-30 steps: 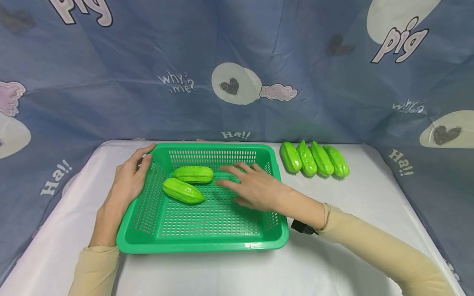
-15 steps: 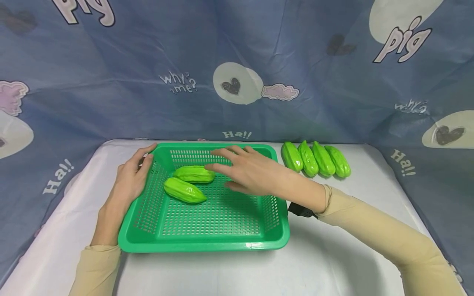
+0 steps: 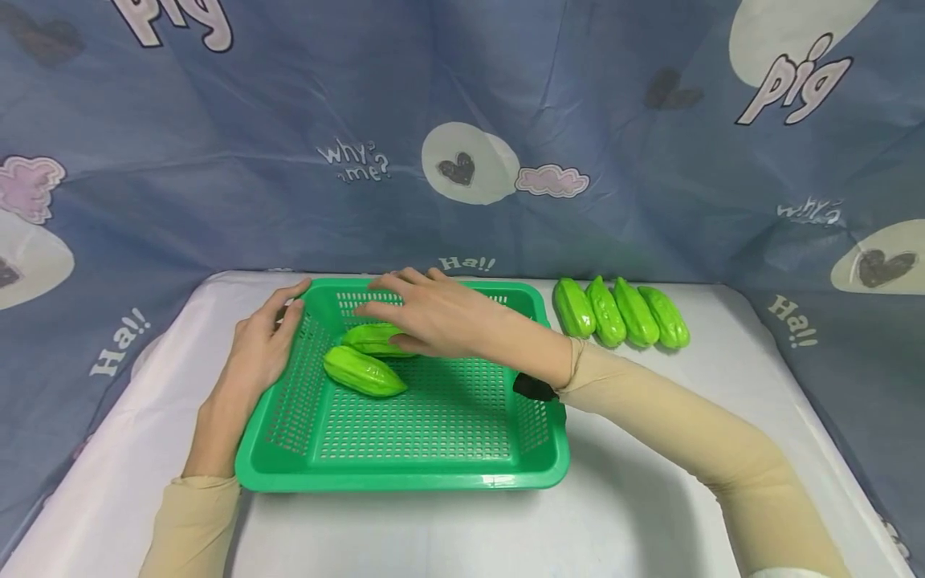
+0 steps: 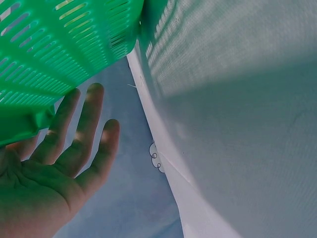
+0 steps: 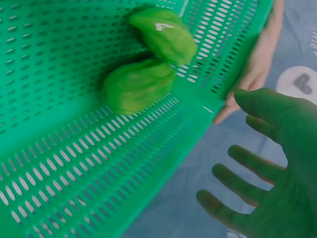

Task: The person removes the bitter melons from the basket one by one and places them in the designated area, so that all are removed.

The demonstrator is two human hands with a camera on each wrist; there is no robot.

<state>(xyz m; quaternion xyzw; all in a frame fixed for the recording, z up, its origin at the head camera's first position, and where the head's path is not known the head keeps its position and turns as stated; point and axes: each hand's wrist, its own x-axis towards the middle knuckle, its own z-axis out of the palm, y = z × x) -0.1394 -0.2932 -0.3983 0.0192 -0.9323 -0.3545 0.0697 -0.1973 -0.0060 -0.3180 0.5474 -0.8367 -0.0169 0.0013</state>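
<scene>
A rectangular green slatted basket (image 3: 405, 482) rests on a white-covered surface (image 3: 347, 538), its long sides running left to right. Two ribbed green fruits, shaped like star fruit, lie inside it, toward the left of its floor: the back star fruit (image 3: 364, 339) lies nearly parallel to the basket's far wall and is partly covered by a hand, while the front star fruit (image 3: 364, 372) lies obliquely, its pointed end toward the middle of the basket. The two are touching or nearly so. The right hand (image 3: 433, 313) is above the far part of the basket, palm down, over the back star fruit; its grip is wide, the fingers spread and holding nothing. The left hand (image 3: 262, 349) rests at the basket's left rim near the far corner; its grip is likewise wide, with several fingers extended and parted outside the wall. Four further star fruits (image 3: 609, 311) lie side by side to the right of the basket, near its far right corner. Beige sleeves (image 3: 191, 522) cover both forearms, and a black device (image 3: 533, 387) sits beneath the right wrist. Beyond the basket hangs a blue cloth (image 3: 289, 96) printed with "pig", "Ha!!" and hearts.
</scene>
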